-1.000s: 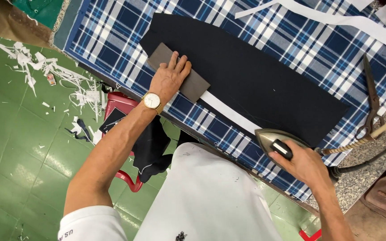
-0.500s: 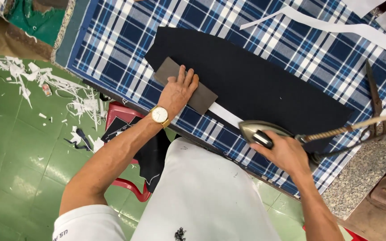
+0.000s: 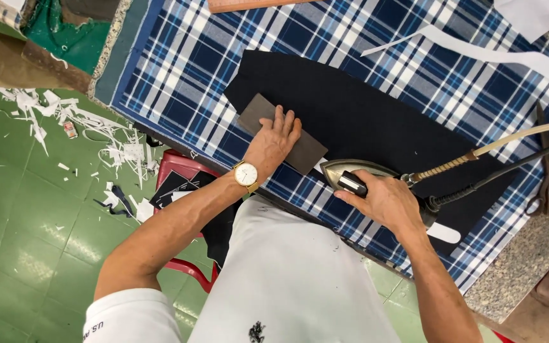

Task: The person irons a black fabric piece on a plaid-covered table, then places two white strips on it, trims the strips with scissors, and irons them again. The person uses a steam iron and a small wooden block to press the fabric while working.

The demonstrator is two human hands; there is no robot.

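Looking down from the head camera, the view shows a person at a pressing table covered in blue, white and black plaid cloth (image 3: 179, 70). At the centre lies a long, curved panel of black fabric (image 3: 351, 114), running from about 10 o'clock down to 4 o'clock. The left hand (image 3: 274, 143) lies flat and unclenched, fingers spread, on a brown rectangular pressing block (image 3: 305, 151) at the panel's near edge, apparently to pin the layers so they cannot creep. Just to the block's 4 o'clock, the right hand (image 3: 382, 202) is clenched around the dark handle of a metal flat iron (image 3: 344, 173), whose pointed nose faces the block and nearly touches it. A white strip (image 3: 443, 232), likely interfacing, shows at the iron's 4 o'clock, along the panel's edge. The iron's braided cord and black cable (image 3: 497, 166) trail off toward 3 o'clock, clear of the work. Large tailor's shears (image 3: 546, 171) rest at the table's right edge, within reach. More white strips (image 3: 503, 56) lie at 1 o'clock, and a wooden ruler edge (image 3: 255, 5) shows at 12 o'clock. Below the table, at 9 o'clock, white offcuts (image 3: 77, 121) litter the green tiled floor (image 3: 20, 209) beside a red stool (image 3: 182, 168). No readable package or sign appears; only a small dark emblem on the person's white shirt (image 3: 287, 286).
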